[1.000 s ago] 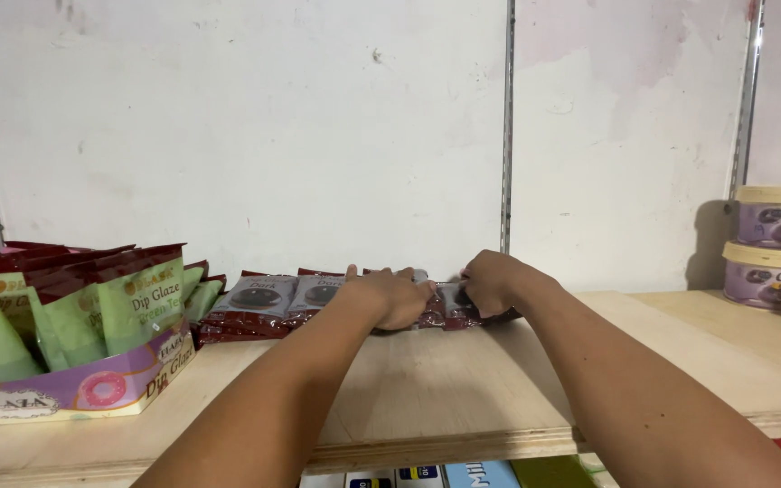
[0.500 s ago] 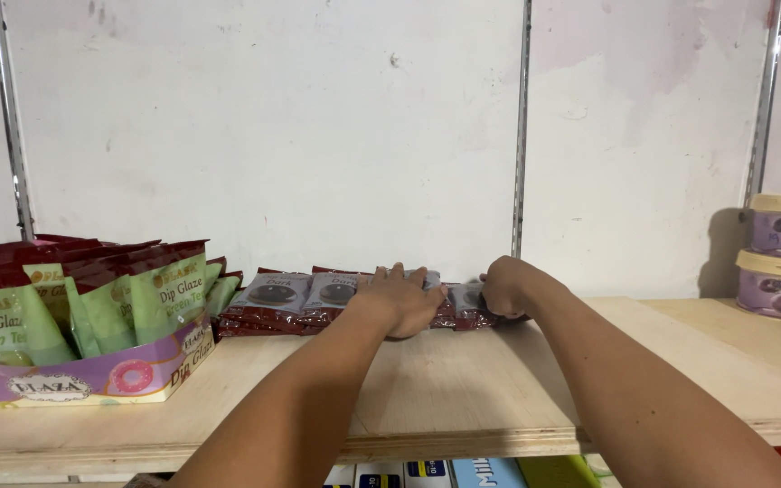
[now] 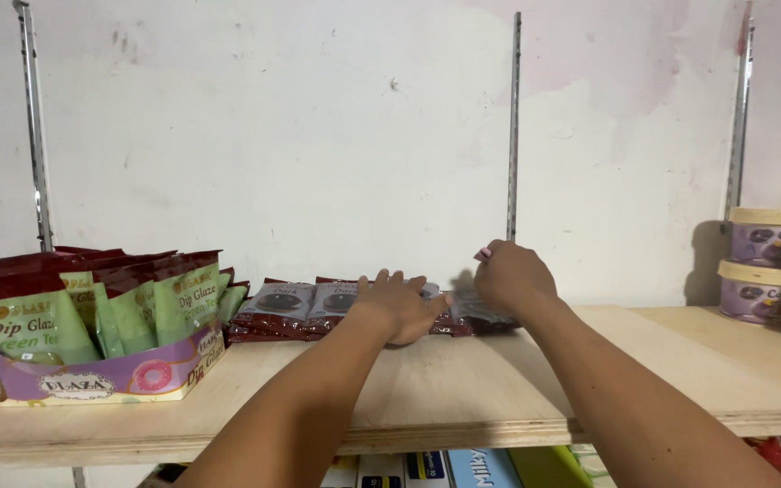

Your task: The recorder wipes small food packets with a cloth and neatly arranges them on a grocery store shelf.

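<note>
A row of flat dark-red packets [image 3: 286,307] with grey fronts lies along the back of a wooden shelf [image 3: 463,389]. My left hand [image 3: 398,305] rests palm-down on the packets in the middle of the row, fingers spread. My right hand [image 3: 512,276] is just to the right, lifted a little above the last packet [image 3: 476,314], its fingers curled; whether it grips anything is hidden.
A purple display box [image 3: 110,375] of green-and-red pouches stands at the left. Two stacked lilac tubs [image 3: 766,262] with cream lids sit at the right. Metal shelf rails [image 3: 515,126] run up the white wall. Boxed goods [image 3: 427,468] show on the shelf below.
My right hand has risen slightly off the packets. My left hand stays on the row. The view has shifted a little to the left.
</note>
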